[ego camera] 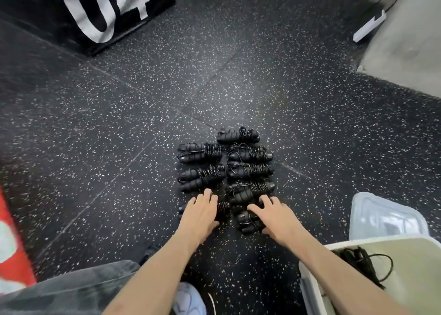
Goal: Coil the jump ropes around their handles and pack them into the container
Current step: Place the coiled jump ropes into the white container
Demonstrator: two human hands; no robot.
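On the speckled black floor [238, 76] lie coiled jump ropes [226, 169], black handles wound with black cord, set side by side in 2 short columns. The left column shows 3 bundles, the right column 5, with the nearest bundle of each column partly hidden under the hands.

The left hand [200, 211] lies palm down on the nearest bundle of the left column, its fingers nearly straight and spread over the handles; its grip is loose and has closed on nothing. The right hand [274, 217] lies on the nearest bundle of the right column, fingers spread and slightly bent over the cord, thumb out to the side; whether its grip has actually closed on the bundle cannot be told from this view.

Just to the right of the person stands a pale container [405, 255], and inside it rests 1 dark rope [362, 264] with a loose loop of cord. Beyond the container a clear lid [384, 217] lies flat on the floor. A black box [83, 11] with large white numerals sits at the far left, and a white power strip [368, 26] lies at the far right.
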